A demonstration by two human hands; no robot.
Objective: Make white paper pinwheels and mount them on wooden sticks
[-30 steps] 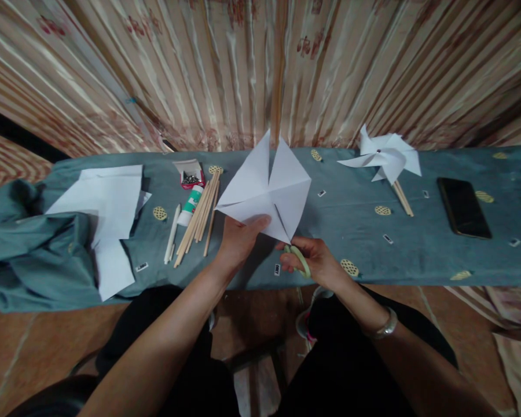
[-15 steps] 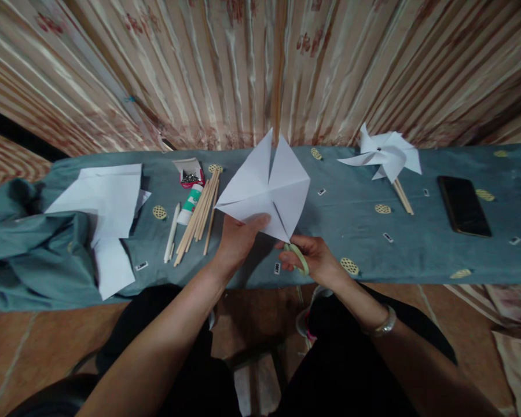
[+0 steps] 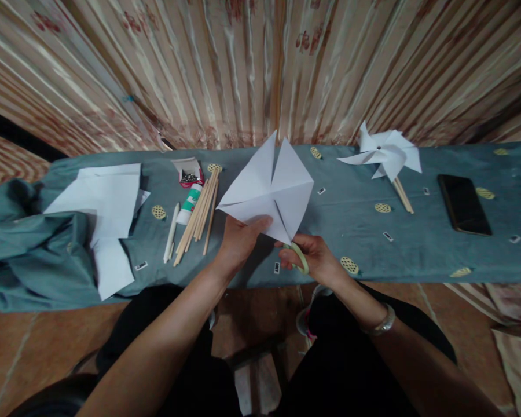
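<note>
My left hand (image 3: 242, 238) grips a white paper square (image 3: 260, 194) by its near edge, thumb on top and the other fingers hidden underneath. Slits run inward from the corners of the paper, and creases cross at its middle. My right hand (image 3: 310, 255) is closed on scissors (image 3: 302, 259) with pale green handles. Their blades are at the paper's near corner, mostly hidden by it, where a slit opens toward the centre. The paper is held above the cloth-covered table.
On the blue-green tablecloth (image 3: 330, 231) lie thin wooden sticks (image 3: 198, 217), a glue stick (image 3: 189, 204), a white pen (image 3: 172, 234) and a small box of pins (image 3: 190, 174). White paper sheets (image 3: 113, 197) are at left. A finished paper pinwheel (image 3: 388, 153) and a phone (image 3: 464, 205) lie at right.
The paper has shifted slightly to the right and turned a little. Both hands keep their hold, and the scissors stay at the near corner.
</note>
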